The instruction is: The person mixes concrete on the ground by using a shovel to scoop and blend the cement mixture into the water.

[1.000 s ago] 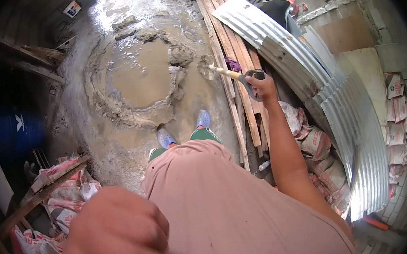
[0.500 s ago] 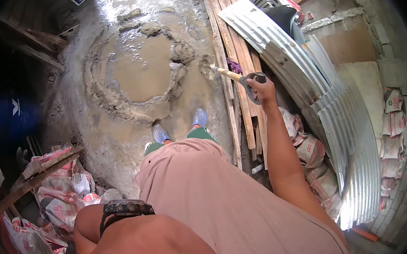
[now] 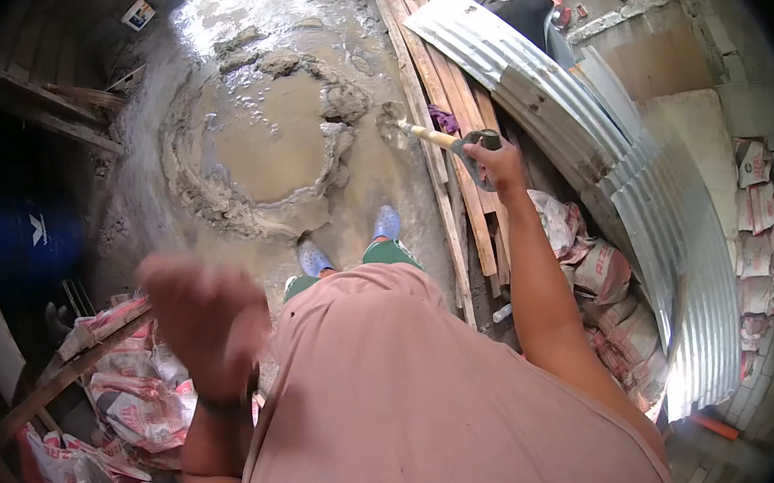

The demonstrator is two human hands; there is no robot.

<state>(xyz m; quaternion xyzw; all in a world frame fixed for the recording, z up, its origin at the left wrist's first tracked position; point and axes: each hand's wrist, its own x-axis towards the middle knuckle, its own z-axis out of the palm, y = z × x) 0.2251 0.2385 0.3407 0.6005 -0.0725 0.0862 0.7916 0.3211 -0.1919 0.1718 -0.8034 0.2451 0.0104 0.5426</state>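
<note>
My right hand (image 3: 505, 171) is closed around the dark D-shaped grip of a shovel (image 3: 432, 135). Its pale wooden shaft slants away to the left, and the mud-coated blade rests on the wet floor beside a ring of mortar (image 3: 336, 157). Murky water (image 3: 271, 145) fills the middle of that ring. On the other side, my left hand (image 3: 210, 321) is raised in front of my body, above the bags on the left. Motion smears its fingers, so their shape is unclear. A dark watch strap shows at that wrist.
Long wooden planks (image 3: 438, 57) lie right of the wet floor, with corrugated metal sheets (image 3: 573, 123) beyond them. Cement bags (image 3: 602, 271) are piled at right, and crumpled bags (image 3: 140, 409) at left. A blue drum (image 3: 32, 232) stands far left.
My left hand has come up into view from near my chest, where only the forearm and watch showed. My right hand keeps its hold on the shovel, which has barely moved.
</note>
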